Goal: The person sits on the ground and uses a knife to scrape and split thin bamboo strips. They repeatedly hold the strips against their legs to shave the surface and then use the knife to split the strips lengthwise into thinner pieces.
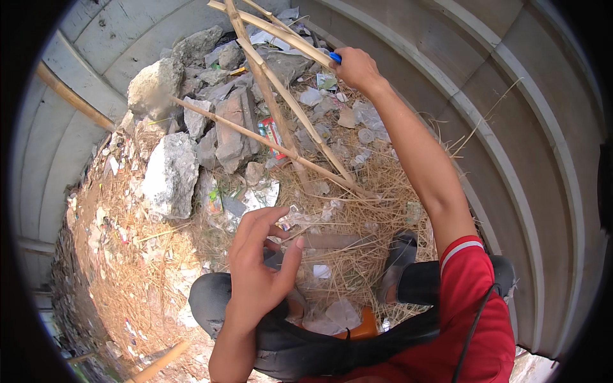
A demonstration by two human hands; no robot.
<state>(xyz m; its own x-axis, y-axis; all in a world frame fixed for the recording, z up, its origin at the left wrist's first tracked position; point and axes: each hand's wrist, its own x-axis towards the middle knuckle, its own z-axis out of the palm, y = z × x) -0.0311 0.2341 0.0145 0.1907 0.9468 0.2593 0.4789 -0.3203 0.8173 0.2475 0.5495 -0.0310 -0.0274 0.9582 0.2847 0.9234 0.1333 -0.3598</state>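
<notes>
My right hand (359, 69) gripped a blue object (335, 57) beside the upper bamboo pole (287, 37); my left hand (260, 262) hung loose, empty; a careless knock could have shifted the crossing pole (269, 99)

Crossed sticks (276, 115) bar the upper centre; rocks (171, 175) crowd the upper left; a wall (511, 159) closes the right; mid-frame, open air separates left hand (255, 268) from right forearm (415, 140).

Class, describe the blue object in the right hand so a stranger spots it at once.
Left of the ribbed wall on the picture's right, follow the bare arm up to the right hand. The blue object pokes from that fist, beside a pale bamboo pole. Its vivid blue sets it apart from the straw-coloured bamboo.
</notes>
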